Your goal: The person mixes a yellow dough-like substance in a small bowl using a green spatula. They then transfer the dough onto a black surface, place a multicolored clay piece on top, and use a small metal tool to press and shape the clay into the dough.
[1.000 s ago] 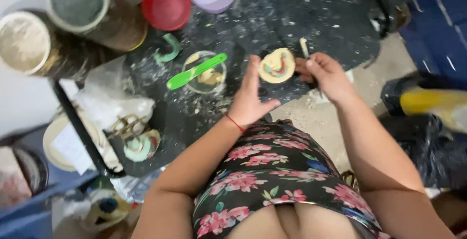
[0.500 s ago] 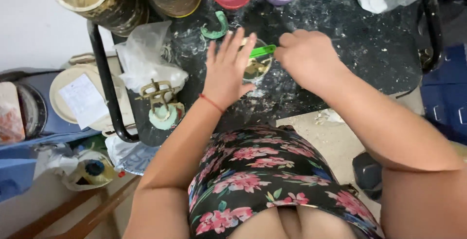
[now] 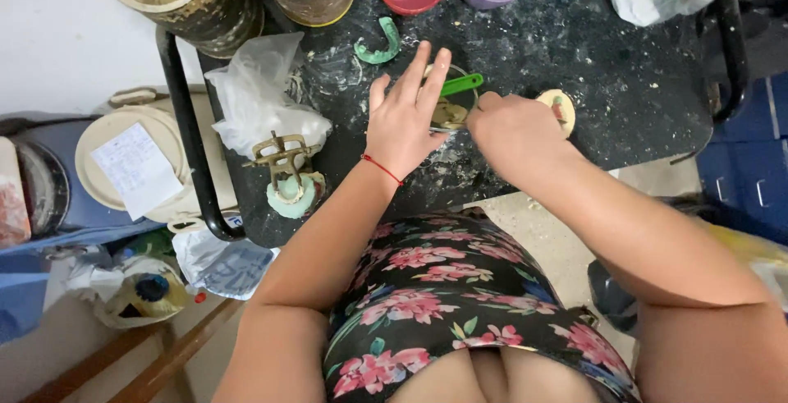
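— Head view, left to right from the small clear glass cup (image 3: 451, 112): what lies left of it?

— A white paper label (image 3: 136, 169) on a round cream lid (image 3: 97, 142), then a crumpled clear plastic bag (image 3: 264, 99).

— The hands?

— Left hand (image 3: 406, 120), fingers spread wide, rests against the cup. Right hand (image 3: 513, 134) is curled narrow at its rim; what it grips, I cannot tell. A green plastic spatula (image 3: 460, 84) sits in the cup.

Speckled black table (image 3: 624, 83), pale floor (image 3: 566, 247)
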